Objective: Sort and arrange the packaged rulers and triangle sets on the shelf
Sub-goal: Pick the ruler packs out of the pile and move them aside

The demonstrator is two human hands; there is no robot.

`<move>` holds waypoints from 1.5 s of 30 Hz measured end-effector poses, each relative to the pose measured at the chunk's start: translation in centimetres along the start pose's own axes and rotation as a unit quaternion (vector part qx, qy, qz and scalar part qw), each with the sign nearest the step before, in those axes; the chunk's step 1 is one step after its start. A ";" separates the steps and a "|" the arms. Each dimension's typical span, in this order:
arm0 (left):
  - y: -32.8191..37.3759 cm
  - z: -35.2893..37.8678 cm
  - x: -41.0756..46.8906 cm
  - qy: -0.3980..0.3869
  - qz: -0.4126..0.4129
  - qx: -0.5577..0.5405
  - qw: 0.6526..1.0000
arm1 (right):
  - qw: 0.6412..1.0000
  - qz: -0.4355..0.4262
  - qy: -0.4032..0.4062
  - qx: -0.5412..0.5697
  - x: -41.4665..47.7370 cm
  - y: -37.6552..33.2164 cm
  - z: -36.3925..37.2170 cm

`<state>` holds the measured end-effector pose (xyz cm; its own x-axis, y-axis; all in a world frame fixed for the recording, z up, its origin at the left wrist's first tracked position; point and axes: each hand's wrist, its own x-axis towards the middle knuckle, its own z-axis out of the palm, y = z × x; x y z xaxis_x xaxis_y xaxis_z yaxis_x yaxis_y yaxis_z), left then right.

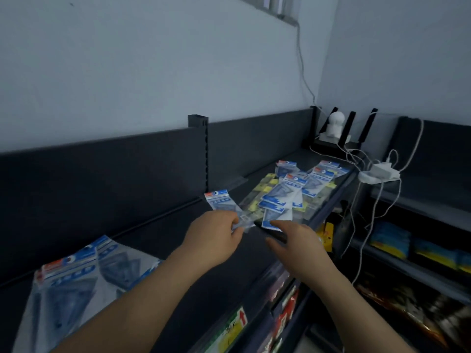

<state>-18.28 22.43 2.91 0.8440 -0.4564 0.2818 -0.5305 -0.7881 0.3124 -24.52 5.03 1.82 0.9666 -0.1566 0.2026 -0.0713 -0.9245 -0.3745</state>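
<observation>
- On the dark top shelf (pixel 178 240), mid-span: left hand (pixel 216 235) pinches one packaged triangle set (pixel 224 203) by its near end, thumb and fingers curled onto the clear sleeve. Its red-and-blue header card points away, toward the back panel (pixel 127 169). Motion blur; cannot tell whether the pack is lifted or resting on the shelf.
- Right hand (pixel 295 240): palm down, fingers straight and loosely spread, holding nothing. Fingertips reach the near edge of the loose pile (pixel 293 192). Cannot tell whether they touch the nearest blue-and-white pack (pixel 274 222).
- Loose pile sits at the right end of the shelf, with packs overlapping at mixed angles. Blue-headed packs lie on top; yellow-marked packs (pixel 262 192) lie underneath and along the pile's left side.
- Near left end of the shelf: laid-out packs (pixel 76 276) of the same blue-headed type. They lie flat, overlap side by side, and have header cards toward the back panel. Well apart from the pile.
- Slotted upright post (pixel 198 128) stands at the back panel, between the two groups.
- Far right corner: white round camera (pixel 335 123) above a black router (pixel 331 145) with raised antennas. White power strip (pixel 379 173) is near it, with white cables (pixel 369 212) hanging down.
- Along the shelf front edge: price labels (pixel 229 329) in red, yellow and green.
- Adjoining lower shelf, right: blue-and-yellow packages (pixel 390 240), blurred.
</observation>
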 end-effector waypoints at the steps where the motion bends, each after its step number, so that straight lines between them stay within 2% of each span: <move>1: -0.1 0.6 1.3 -0.012 0.002 -0.007 1.000 | 1.000 0.012 -0.004 -0.002 0.8 0.8 -0.2; 7: 0.3 4.6 8.5 -0.084 -0.008 -0.014 0.996 | 0.998 0.065 -0.016 0.008 5.2 5.6 -0.3; 12: 0.5 7.6 12.8 -0.132 -0.040 0.012 0.990 | 0.996 0.070 -0.025 0.038 9.5 9.6 0.6; 18: 0.1 9.3 15.5 -0.169 -0.093 0.035 0.981 | 0.997 -0.017 -0.064 0.042 16.1 12.8 1.7; 23: 0.1 9.5 16.7 -0.204 -0.148 -0.021 0.968 | 0.988 -0.108 -0.109 -0.003 20.3 13.9 3.9; 26: -0.2 8.8 17.1 -0.212 -0.181 -0.046 0.959 | 0.984 -0.123 -0.128 -0.014 22.1 14.9 4.3; 34: -3.1 3.7 17.9 -0.203 -0.227 0.002 0.952 | 0.988 -0.091 -0.124 0.030 25.1 18.6 3.5; 39: -4.4 3.6 20.1 -0.197 -0.263 0.013 0.944 | 0.993 -0.065 -0.082 0.060 25.5 19.2 3.0; 45: -4.1 3.5 22.9 -0.237 -0.306 0.092 0.918 | 0.998 -0.038 -0.053 -0.010 26.5 19.0 2.4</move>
<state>3.49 13.79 4.86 0.9425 0.0012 -0.3341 0.0399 -0.9932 0.1092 0.30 -15.83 -2.09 0.9901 -0.0487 0.1319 -0.0006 -0.9394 -0.3427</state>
